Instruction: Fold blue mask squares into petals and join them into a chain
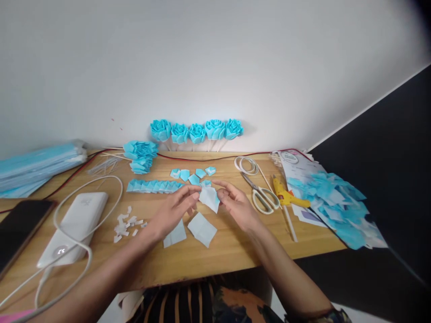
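Observation:
Between my two hands, above the middle of the table, is a pale blue square piece (209, 198), thin like paper or fabric. My left hand (177, 204) pinches its left edge and my right hand (237, 204) pinches its right corner. Below lie two similar flat squares, one (202, 229) in the open and one (175, 235) partly beside my left forearm. Just behind my hands sit several small folded blue petals (194, 179). A row of overlapping folded petals (153, 186) lies to the left, its right end near my left fingers.
Several blue flowers on sticks (197, 133) lean on the wall; more flowers (139, 154) lie left. Scissors (262, 197), a yellow glue gun (286, 195) and a blue scrap pile (333, 206) are right. A power bank (76, 226), cable, phone (22, 229) and white bits (126, 224) are left.

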The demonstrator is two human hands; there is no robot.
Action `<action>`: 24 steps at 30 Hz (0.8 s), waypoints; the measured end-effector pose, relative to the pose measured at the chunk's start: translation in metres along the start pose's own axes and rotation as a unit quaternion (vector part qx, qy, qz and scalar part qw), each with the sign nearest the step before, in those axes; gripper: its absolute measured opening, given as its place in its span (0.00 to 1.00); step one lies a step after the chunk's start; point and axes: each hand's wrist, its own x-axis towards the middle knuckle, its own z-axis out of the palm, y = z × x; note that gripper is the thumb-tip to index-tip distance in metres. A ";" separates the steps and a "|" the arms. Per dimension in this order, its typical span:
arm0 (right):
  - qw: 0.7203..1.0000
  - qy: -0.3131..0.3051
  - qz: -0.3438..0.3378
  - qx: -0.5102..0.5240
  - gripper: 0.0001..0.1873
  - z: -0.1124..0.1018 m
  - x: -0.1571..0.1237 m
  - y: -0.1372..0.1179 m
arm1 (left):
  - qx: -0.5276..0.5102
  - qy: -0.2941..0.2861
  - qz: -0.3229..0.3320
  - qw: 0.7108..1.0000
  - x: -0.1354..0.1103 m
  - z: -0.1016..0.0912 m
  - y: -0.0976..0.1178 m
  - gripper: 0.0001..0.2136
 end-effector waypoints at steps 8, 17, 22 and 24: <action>0.994 -0.042 -0.017 -0.104 0.19 0.000 0.010 -0.003 | 0.010 0.042 -0.011 0.999 0.014 0.003 -0.017 0.11; 0.831 0.126 -0.098 -0.532 0.21 -0.046 0.012 0.013 | 0.148 0.107 0.064 0.981 0.003 -0.007 -0.010 0.14; 0.853 0.148 -0.137 -0.481 0.19 -0.049 0.014 0.020 | 0.248 0.022 0.159 0.955 -0.001 0.006 -0.014 0.13; 0.857 0.132 -0.147 -0.475 0.18 -0.045 0.013 0.021 | 0.271 -0.024 0.203 0.941 -0.005 0.010 -0.012 0.11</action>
